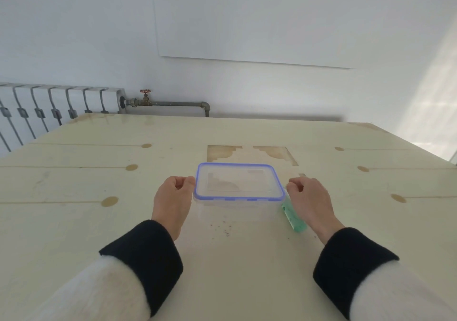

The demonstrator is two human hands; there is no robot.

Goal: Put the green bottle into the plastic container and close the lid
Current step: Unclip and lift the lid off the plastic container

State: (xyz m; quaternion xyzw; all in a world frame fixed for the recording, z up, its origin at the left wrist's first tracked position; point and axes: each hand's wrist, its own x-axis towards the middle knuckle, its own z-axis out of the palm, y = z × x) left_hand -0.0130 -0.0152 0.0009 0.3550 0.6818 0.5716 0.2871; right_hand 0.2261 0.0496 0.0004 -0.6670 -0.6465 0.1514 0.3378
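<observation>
A pale wooden table (74,221) is seen from above through a head-worn camera, with a radiator (57,105) against the white wall beyond. At the middle of the table stands a clear plastic container (238,198), and its blue-rimmed lid (239,182) is seated on top. The left hand (173,199) is placed at the lid's left short edge, fingers curled in loosely, the thumb touching the blue rim; whether the edge is actually gripped cannot be told. The right hand (310,202) is held at the right short edge, also loosely curled, with nothing clearly clasped in it. The green bottle (293,215) is lying on its side on the table, just beside the container's right near corner and partly hidden under the right hand. Its long axis runs from near the container outward toward the viewer. The right hand is by far the nearer one, and is judged best placed to lift the bottle once the lid is removed.
</observation>
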